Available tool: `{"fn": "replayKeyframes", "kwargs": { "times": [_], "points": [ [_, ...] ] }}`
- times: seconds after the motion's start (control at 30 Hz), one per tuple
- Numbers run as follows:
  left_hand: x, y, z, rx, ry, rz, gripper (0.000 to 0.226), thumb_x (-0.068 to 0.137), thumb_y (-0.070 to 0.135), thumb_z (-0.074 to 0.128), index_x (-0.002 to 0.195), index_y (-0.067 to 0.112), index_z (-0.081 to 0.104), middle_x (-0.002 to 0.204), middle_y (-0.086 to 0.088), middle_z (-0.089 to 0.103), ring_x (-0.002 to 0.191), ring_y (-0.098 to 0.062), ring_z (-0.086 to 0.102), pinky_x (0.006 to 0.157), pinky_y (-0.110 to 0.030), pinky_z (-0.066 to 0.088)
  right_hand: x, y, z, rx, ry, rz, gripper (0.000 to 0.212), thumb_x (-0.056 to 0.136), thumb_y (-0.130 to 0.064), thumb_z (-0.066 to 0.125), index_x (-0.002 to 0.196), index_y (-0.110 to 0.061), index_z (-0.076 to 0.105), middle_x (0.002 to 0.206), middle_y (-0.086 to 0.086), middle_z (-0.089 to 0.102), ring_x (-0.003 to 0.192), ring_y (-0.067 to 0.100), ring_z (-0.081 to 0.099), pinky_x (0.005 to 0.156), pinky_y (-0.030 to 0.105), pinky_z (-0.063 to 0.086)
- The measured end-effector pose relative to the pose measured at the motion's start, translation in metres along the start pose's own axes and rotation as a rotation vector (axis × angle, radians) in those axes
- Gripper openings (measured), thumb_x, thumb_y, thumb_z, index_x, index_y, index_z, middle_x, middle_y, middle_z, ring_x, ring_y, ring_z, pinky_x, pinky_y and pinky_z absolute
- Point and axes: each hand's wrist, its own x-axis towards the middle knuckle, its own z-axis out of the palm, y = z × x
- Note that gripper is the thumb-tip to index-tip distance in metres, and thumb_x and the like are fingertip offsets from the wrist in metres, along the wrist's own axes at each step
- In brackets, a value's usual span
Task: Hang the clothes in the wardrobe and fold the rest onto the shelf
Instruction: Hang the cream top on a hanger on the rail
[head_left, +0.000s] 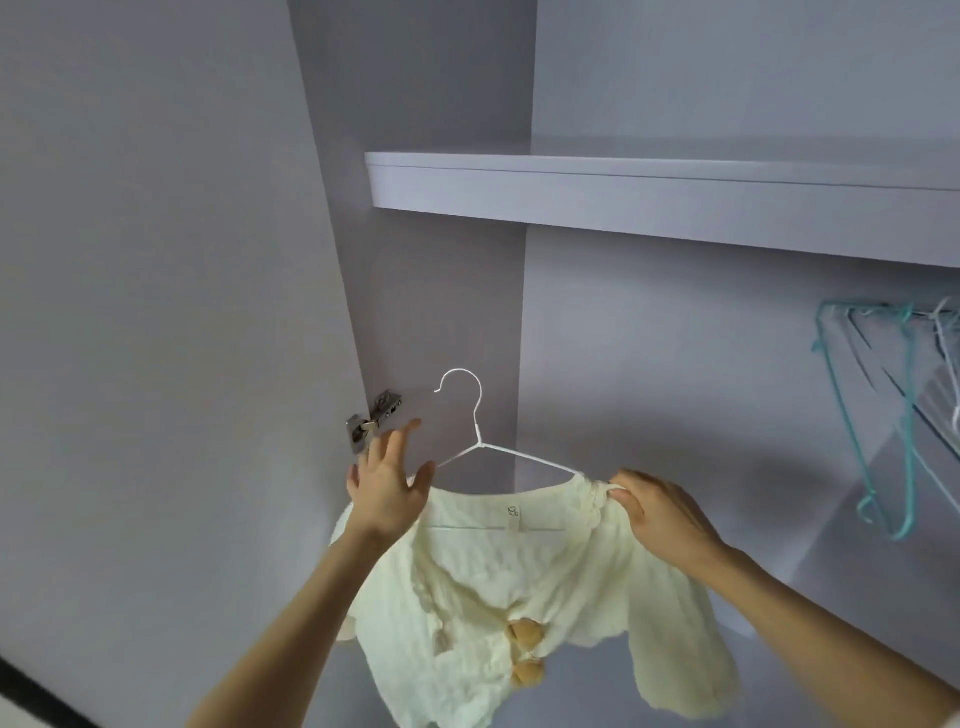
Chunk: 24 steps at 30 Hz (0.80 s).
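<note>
The right hand (660, 512) pinches the cream cardigan (524, 597) at its shoulder on the white hanger (470, 415), left hand (389, 486) spread open beside it, hook upright, rail probably far right.

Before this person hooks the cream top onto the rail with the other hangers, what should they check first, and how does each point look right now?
1. Top on hanger: the cream cardigan drapes over the white hanger on both shoulders: ok.
2. Grip: the right hand pinches the cardigan's shoulder at the hanger's end: ok.
3. Other hand: the left hand is open with fingers spread at the other shoulder, gripping nothing: not ok.
4. Hook: it stands upright and bare above the collar: ok.
5. Rail space: empty teal and white hangers hang at the right, but the rail itself is hidden: cannot tell.
6. Buttons: two show fastened; the upper ones: cannot tell.
</note>
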Motion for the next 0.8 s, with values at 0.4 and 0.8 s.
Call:
{"fn": "replayKeyframes", "kwargs": {
  "times": [0.4,0.8],
  "points": [
    [0.077,0.030,-0.024,0.163,-0.014,0.182,0.055,0.093,0.021,0.050,0.144,0.020,0.029,0.144,-0.006,0.031,0.131,-0.029,0.029,0.105,-0.044,0.029,0.081,-0.077,-0.020,0.096,0.215,0.395,0.025,0.098,-0.015,0.035,0.108,0.002,0.050,0.114,0.022,0.060,0.107,0.040,0.056,0.078,0.033,0.041],
    [0.187,0.083,-0.070,0.307,0.275,0.526,0.081,0.088,0.014,0.049,0.150,0.027,0.000,0.158,-0.003,-0.009,0.145,-0.025,-0.005,0.106,-0.051,0.029,0.185,-0.121,-0.009,-0.099,0.420,0.369,0.020,0.096,-0.013,0.032,0.109,-0.003,0.044,0.108,0.015,0.066,0.099,0.034,0.063,0.078,0.036,0.047]
  ]
}}
